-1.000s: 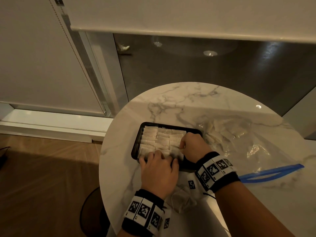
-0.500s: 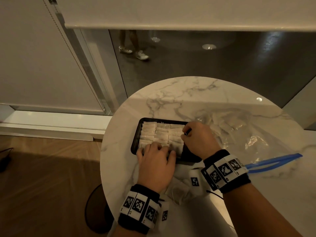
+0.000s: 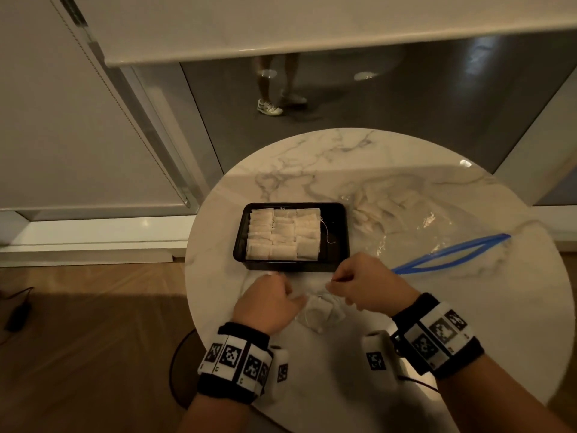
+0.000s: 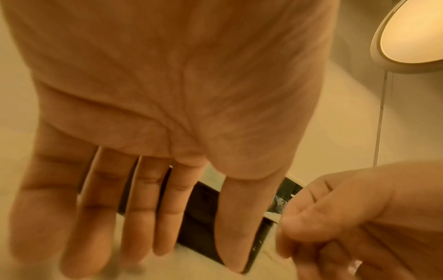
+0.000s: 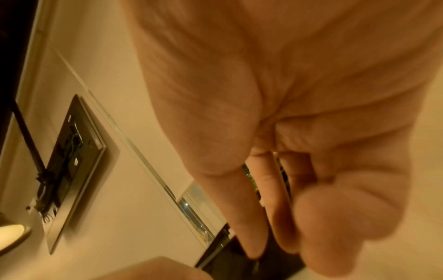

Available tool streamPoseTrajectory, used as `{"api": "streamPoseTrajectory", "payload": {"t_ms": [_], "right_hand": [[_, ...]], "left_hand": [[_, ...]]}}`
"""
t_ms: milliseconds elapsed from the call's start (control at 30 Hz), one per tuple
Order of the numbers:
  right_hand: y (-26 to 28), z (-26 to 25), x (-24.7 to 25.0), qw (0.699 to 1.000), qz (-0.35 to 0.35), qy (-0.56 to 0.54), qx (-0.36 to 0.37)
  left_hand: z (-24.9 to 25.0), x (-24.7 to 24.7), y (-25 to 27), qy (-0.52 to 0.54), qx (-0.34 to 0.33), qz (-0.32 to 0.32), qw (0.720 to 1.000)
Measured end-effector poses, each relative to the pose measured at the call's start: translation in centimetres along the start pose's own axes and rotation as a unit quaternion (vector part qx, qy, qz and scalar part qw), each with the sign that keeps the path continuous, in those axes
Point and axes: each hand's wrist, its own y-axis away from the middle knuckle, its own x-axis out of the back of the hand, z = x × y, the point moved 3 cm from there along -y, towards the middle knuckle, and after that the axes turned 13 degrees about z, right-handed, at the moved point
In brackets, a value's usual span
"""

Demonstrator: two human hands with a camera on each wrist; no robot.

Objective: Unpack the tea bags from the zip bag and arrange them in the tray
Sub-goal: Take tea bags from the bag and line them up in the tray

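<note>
A black tray (image 3: 290,266) sits mid-table with rows of tea bags (image 3: 284,235) filling its left and middle part; a loose string lies in its bare right strip. The clear zip bag (image 3: 415,226) with a blue zip (image 3: 452,253) lies to the right and holds more tea bags (image 3: 374,204). A loose tea bag (image 3: 318,312) lies on the marble in front of the tray. My left hand (image 3: 268,295) (image 4: 143,217) hovers at its left with straight fingers. My right hand (image 3: 359,285) (image 5: 275,217) is at its right, fingers loosely curled, with nothing visible in them.
The round marble table (image 3: 343,157) ends close at the left and front, with wood floor below. A dark stool (image 3: 181,370) shows under the table's edge. Behind the glass a person's legs (image 3: 271,89) stand. A lit lamp (image 4: 412,32) hangs overhead.
Both hands have drawn back from the tea bags in the tray to the table in front of it, beside the loose tea bag. The tray's rows now lie uncovered.
</note>
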Motion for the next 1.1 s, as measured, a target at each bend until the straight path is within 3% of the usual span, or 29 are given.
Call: {"api": "streamPoseTrajectory", "payload": {"t_ms": [133,267,633,900,1000,1100], "right_hand": [[0.2,1.9,-2.4,0.998,-0.039,0.053,-0.026],[0.7,1.5,-3.4,0.994,-0.048,0.091,0.048],[1.5,2.2,-3.8,0.995,0.003,0.094,0.045],[2.1,1.8,-0.7,0.999,0.042,0.023,0.018],[2.3,1.2,0.8,0.997,0.065,-0.032,0.018],[2.4,0.6,1.9,0.990,0.081,-0.118,0.009]], "left_hand": [[1.2,-1.4,1.1,-0.020,-0.006,-0.017,1.000],[1.9,-2.1,1.5,-0.031,-0.004,-0.021,0.999],[1.8,-2.4,1.9,0.023,-0.025,0.014,0.999],[-0.5,-1.0,1.5,0.027,0.010,0.062,0.998],[-0.2,-0.1,1.8,0.021,-0.004,0.101,0.995],[1.2,1.2,2.1,0.123,-0.016,0.146,0.981]]}}
